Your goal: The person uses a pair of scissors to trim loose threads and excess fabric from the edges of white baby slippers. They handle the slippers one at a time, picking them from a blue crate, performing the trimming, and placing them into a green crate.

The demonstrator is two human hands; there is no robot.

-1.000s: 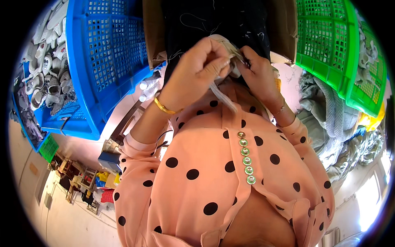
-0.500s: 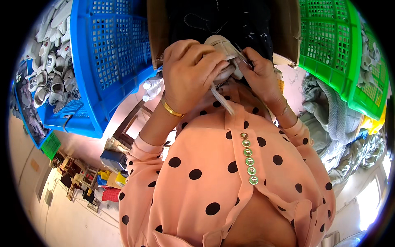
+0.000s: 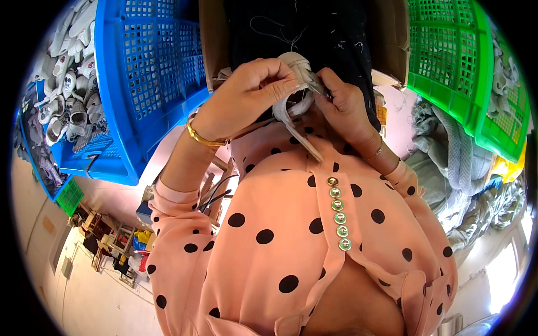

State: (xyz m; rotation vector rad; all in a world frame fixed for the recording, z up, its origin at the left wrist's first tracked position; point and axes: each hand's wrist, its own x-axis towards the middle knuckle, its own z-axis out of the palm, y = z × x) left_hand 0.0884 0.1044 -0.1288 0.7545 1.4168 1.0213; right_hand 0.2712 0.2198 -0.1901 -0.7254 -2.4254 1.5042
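Note:
In front of my chest is a small off-white shoe upper [image 3: 295, 60], with a long pale strap [image 3: 302, 140] hanging from it toward my shirt. My left hand [image 3: 255, 92] pinches the upper's edge between thumb and fingers. On the other side, my right hand [image 3: 348, 106] is closed beside the upper, its thumb and forefinger against it. A pointed grey metal tip [image 3: 315, 82] shows at those fingers; it looks like thread snips, mostly hidden by the hand. Loose white threads [image 3: 280, 31] lie on the dark cloth over my lap.
At left stands a blue plastic crate [image 3: 120, 112], with many small pale shoe uppers [image 3: 70, 95] beyond its wall. A green crate [image 3: 448, 73] stands at right, near grey fabric bundles [image 3: 448, 151]. Cardboard walls [image 3: 212, 45] flank my lap.
My left hand has shifted left and opened its grip from over the upper to a pinch on its edge. The upper has turned, showing more of its opening and strap.

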